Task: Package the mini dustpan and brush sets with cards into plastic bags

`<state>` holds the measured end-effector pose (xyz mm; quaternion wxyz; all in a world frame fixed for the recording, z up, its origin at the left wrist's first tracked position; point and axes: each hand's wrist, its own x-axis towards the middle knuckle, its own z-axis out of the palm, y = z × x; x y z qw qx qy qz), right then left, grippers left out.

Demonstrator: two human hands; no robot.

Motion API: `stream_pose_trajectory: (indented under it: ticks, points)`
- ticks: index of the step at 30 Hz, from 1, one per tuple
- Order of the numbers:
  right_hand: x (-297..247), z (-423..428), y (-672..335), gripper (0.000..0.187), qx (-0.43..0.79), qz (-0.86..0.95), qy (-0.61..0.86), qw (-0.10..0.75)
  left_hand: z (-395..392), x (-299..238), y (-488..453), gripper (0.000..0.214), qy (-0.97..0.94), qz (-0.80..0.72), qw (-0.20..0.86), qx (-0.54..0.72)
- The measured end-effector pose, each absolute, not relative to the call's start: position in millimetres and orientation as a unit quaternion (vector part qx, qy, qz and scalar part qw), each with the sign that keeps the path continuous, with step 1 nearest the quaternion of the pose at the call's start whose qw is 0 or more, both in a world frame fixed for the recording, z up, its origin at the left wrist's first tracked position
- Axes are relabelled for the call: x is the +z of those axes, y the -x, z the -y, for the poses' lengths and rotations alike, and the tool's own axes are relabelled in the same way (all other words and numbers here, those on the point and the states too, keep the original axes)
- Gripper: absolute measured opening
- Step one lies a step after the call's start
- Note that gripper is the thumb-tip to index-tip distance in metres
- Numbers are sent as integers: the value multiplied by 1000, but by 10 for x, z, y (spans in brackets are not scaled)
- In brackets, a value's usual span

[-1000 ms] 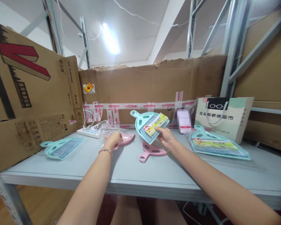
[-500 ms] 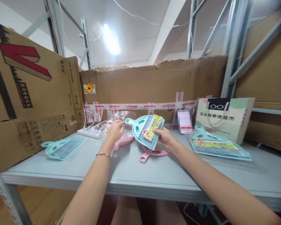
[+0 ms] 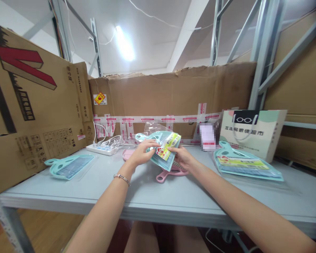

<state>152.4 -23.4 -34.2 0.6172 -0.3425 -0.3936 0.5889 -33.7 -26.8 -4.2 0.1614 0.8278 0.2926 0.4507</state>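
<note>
My right hand (image 3: 183, 157) grips the wide end of a turquoise dustpan and brush set (image 3: 162, 164), thumb on its yellow-green label card (image 3: 171, 144). The set is tilted above the table, its handle pointing left. My left hand (image 3: 144, 151) is closed on the handle side, with fingers across the front. Clear plastic film (image 3: 155, 127) shows just behind the set. Under it lies a pink brush (image 3: 164, 175), partly covered. A pink dustpan (image 3: 126, 154) lies behind my left hand, mostly hidden.
Another turquoise dustpan set (image 3: 72, 167) lies at left, and a bagged one (image 3: 247, 163) at right before a paper bag (image 3: 252, 133). A power strip (image 3: 101, 149) with cables, a blurred phone-like object (image 3: 208, 137) and cardboard boxes (image 3: 158, 95) stand along the back.
My left hand has moved right, from the plastic film onto the turquoise set. The film now shows behind the set, which has tilted and shifted slightly left.
</note>
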Motion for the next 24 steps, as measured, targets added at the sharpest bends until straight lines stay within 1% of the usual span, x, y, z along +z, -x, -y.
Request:
stream_pose_trajectory:
  ticks: [1, 3, 4, 5, 6, 8, 9, 10, 11, 14, 17, 21, 24]
  points:
    - [-338, 225, -1526, 19, 587, 380, 342, 628, 269, -31, 335, 30, -816, -288, 143, 480]
    - [-320, 213, -1540, 19, 584, 358, 332, 648, 270, 0, 341, 37, -746, -311, 110, 579]
    - [-308, 210, -1548, 20, 584, 348, 324, 658, 271, 14, 342, 44, -692, -340, 114, 626]
    - [-298, 209, -1555, 21, 583, 339, 315, 668, 275, 21, 336, 53, -641, -376, 145, 653]
    - [-293, 210, -1558, 22, 581, 331, 308, 677, 279, 18, 322, 62, -602, -410, 203, 654]
    - [-299, 212, -1549, 24, 574, 322, 296, 693, 286, -22, 271, 73, -582, -432, 366, 583]
    - [-312, 213, -1534, 25, 570, 323, 293, 696, 285, -57, 239, 73, -596, -413, 442, 528]
    - [-331, 215, -1513, 25, 569, 327, 292, 696, 280, -100, 207, 69, -615, -382, 496, 480]
    - [-352, 217, -1488, 24, 570, 332, 293, 692, 270, -145, 178, 64, -633, -348, 525, 450]
    - [-407, 226, -1418, 19, 588, 353, 305, 660, 220, -250, 139, 55, -636, -315, 529, 465]
    - [-405, 224, -1425, 14, 594, 362, 333, 637, 195, -256, 160, 55, -615, -305, 528, 500]
    - [-341, 177, -1592, 22, 538, 326, 398, 668, 259, -163, 194, 55, -611, -294, 531, 509]
    - [-291, 139, -1733, 23, 564, 360, 365, 647, 308, -121, 219, 55, -620, -313, 539, 476]
